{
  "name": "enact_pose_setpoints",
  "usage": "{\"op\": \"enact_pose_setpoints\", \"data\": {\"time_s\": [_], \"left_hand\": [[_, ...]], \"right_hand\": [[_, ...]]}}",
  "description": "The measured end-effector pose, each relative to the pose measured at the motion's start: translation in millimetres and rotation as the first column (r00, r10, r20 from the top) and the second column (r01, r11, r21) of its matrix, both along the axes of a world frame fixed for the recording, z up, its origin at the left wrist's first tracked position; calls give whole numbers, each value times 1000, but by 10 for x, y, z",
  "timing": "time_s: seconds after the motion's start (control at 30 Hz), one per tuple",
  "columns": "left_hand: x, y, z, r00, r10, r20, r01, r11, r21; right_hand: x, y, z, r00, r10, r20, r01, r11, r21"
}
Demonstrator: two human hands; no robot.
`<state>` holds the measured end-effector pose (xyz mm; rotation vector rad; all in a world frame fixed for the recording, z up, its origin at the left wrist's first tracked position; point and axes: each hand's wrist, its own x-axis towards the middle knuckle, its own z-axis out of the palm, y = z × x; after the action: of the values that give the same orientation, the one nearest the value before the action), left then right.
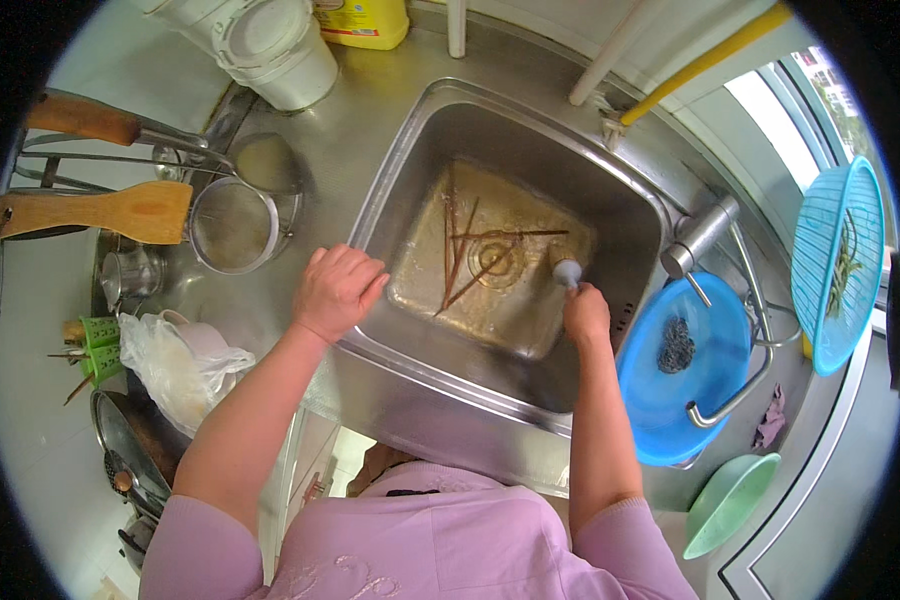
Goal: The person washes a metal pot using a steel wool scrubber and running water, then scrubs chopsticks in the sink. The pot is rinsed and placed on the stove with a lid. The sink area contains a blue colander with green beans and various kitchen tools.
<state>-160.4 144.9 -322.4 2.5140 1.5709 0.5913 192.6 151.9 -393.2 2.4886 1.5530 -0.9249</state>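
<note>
My left hand [339, 291] rests with curled fingers on the left rim of a stainless steel sink [394, 161], and nothing shows in it. Inside the sink on the right, my right hand [587, 315] grips the handle of a brush [567, 271] with a pale grey head piece; its lower end touches or nears the sink floor. Several thin brown sticks [461, 255], which look like chopsticks, lie crossed on the wet floor around the drain [495, 262].
Right of the sink stand a faucet [701, 236] and a blue basin [645, 420] holding a dark scouring pad [676, 346]. A turquoise basket [817, 262] and green bowl [731, 510] are farther right. Left are a strainer [234, 225], wooden spatula [131, 212], plastic bag [165, 367] and white bucket [292, 67].
</note>
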Motion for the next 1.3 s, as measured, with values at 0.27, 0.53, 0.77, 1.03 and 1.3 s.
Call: {"op": "enact_pose_setpoints", "data": {"time_s": [0.27,0.53,0.77,1.03,1.3], "left_hand": [[11,8,4,1000,-12,5,12,1000,-25],[-25,7,-35,1000,6,10,-5,1000,-31],[7,58,2,1000,-5,0,5,1000,-26],[51,23,-22,1000,-12,-10,11,998,-55],[32,38,29,999,-39,-12,38,998,-56]], "right_hand": [[-570,530,-158,959,226,-169,-189,960,208],[-260,232,33,993,38,-109,-13,975,223],[-246,90,38,985,33,-171,-5,987,159],[9,-226,609,985,158,67,-167,974,152],[-48,-499,90,974,224,46,-228,959,167]]}}
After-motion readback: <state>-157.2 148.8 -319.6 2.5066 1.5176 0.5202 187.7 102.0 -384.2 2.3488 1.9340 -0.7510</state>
